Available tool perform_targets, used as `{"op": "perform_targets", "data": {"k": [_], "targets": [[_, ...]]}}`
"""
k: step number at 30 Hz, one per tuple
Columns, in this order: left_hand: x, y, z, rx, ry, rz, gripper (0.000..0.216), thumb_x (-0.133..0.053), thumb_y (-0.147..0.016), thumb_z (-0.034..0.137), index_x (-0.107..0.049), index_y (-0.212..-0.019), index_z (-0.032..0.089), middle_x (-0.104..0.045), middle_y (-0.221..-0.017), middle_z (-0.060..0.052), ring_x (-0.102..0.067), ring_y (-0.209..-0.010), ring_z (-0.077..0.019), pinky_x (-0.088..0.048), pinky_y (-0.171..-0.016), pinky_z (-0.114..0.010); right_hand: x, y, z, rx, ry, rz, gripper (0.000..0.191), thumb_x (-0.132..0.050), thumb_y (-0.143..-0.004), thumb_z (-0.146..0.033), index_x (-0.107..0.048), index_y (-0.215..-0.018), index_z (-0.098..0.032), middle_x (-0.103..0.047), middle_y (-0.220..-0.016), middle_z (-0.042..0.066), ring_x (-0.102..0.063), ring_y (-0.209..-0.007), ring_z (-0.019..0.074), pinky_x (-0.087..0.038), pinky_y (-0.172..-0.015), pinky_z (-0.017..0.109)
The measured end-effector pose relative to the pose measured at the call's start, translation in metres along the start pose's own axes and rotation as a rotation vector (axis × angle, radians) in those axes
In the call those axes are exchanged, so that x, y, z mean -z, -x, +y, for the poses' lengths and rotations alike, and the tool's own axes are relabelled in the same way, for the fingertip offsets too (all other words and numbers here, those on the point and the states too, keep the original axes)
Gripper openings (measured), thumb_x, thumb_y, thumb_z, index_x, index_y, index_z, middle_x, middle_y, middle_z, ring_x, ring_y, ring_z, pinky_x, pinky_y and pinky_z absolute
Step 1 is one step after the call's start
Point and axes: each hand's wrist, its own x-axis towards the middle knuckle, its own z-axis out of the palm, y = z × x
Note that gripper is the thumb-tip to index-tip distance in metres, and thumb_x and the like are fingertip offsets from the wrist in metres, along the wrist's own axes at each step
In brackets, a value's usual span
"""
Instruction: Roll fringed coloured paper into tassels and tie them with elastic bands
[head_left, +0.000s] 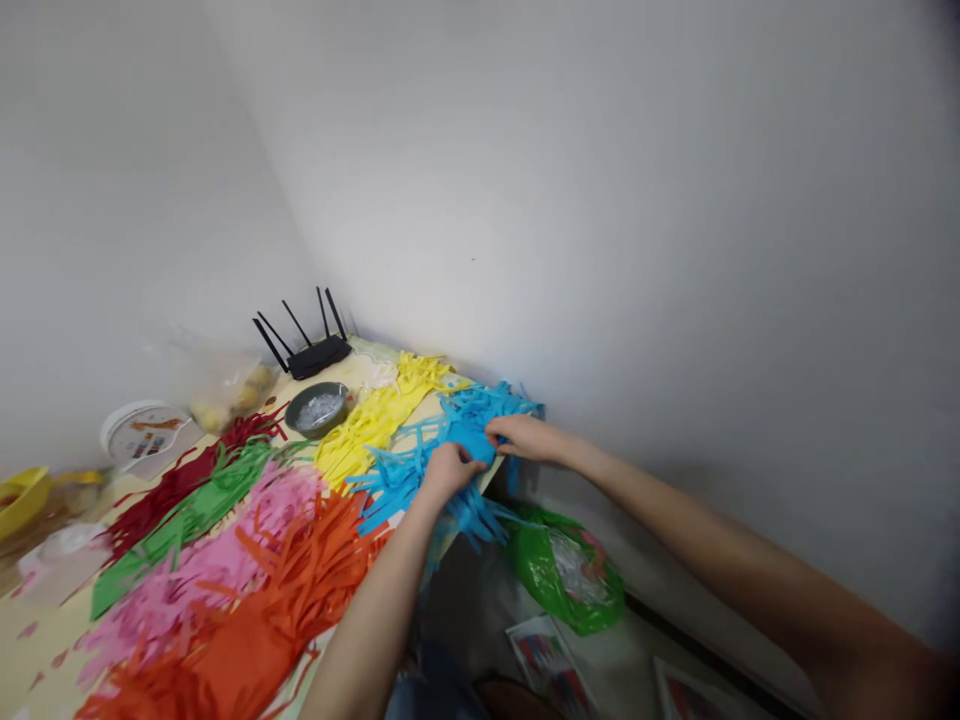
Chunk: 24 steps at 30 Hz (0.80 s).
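Observation:
A blue fringed sheet (471,436), cut into thin strips along its edges, lies at the right edge of the table, and some strips hang over the side. I cannot tell whether it is paper or cloth. My left hand (448,470) pinches the near side of its uncut middle, thumb pointing right. On the other side, my right hand (523,438) has its fingers closed on the same sheet near the wall. A yellow fringed sheet (367,430) is spread just left of the blue one. Orange fringed sheets (255,630) lie closer to me, left of my left forearm.
Pink (217,560), green (195,515) and dark red fringed sheets (172,490) lie farther left. Behind them are a dark bowl (318,410), a black router (319,356) and a white tub lid (146,435). A green plastic bag (566,575) sits below the table's right edge, beside the wall.

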Motion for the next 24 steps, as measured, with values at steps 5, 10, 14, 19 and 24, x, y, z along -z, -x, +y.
{"op": "perform_targets", "data": {"k": [5,10,14,19,24], "targets": [[0.003,-0.006,0.002,0.066,0.023,-0.025,0.02,-0.066,-0.079,0.034,-0.071,-0.082,0.015,-0.073,-0.083,-0.008,-0.067,-0.085,-0.0218,-0.049,-0.071,-0.027,0.001,-0.001,0.0,-0.006,0.009,-0.019,0.011,-0.059,-0.075,-0.01,-0.065,-0.082,-0.017,-0.069,-0.09,0.008,-0.062,-0.086,0.0237,-0.041,-0.071,0.028],[0.006,-0.01,0.005,0.1,0.014,-0.086,0.025,-0.063,-0.085,0.037,-0.067,-0.087,0.012,-0.07,-0.088,-0.005,-0.066,-0.085,-0.0181,-0.052,-0.079,-0.035,-0.002,-0.002,0.003,-0.001,0.007,-0.03,0.01,-0.06,-0.076,-0.011,-0.065,-0.081,-0.017,-0.069,-0.089,0.008,-0.062,-0.085,0.0236,-0.042,-0.071,0.028],[0.005,-0.011,0.005,0.11,0.003,-0.109,0.024,-0.059,-0.089,0.034,-0.064,-0.098,0.012,-0.067,-0.099,-0.006,-0.064,-0.09,-0.0182,-0.053,-0.081,-0.038,-0.002,-0.002,0.002,0.001,-0.007,-0.017,0.01,-0.062,-0.074,-0.011,-0.066,-0.081,-0.017,-0.069,-0.089,0.009,-0.063,-0.085,0.0245,-0.043,-0.072,0.029],[-0.001,-0.011,0.004,0.134,0.007,-0.071,0.026,-0.058,-0.09,0.031,-0.061,-0.109,0.014,-0.063,-0.111,-0.008,-0.062,-0.099,-0.0203,-0.053,-0.085,-0.041,0.004,0.004,-0.002,0.008,-0.05,0.076,0.02,-0.066,-0.074,-0.018,-0.067,-0.094,-0.017,-0.07,-0.097,0.009,-0.064,-0.09,0.0237,-0.047,-0.078,0.03],[0.002,-0.014,-0.002,0.174,0.078,-0.047,0.027,-0.058,-0.09,0.032,-0.06,-0.111,0.014,-0.063,-0.11,-0.008,-0.063,-0.096,-0.0196,-0.054,-0.082,-0.04,0.003,0.014,-0.014,-0.009,-0.062,0.223,0.018,-0.051,-0.088,-0.019,-0.067,-0.094,-0.016,-0.07,-0.097,0.01,-0.064,-0.09,0.0209,-0.047,-0.082,0.032]]}}
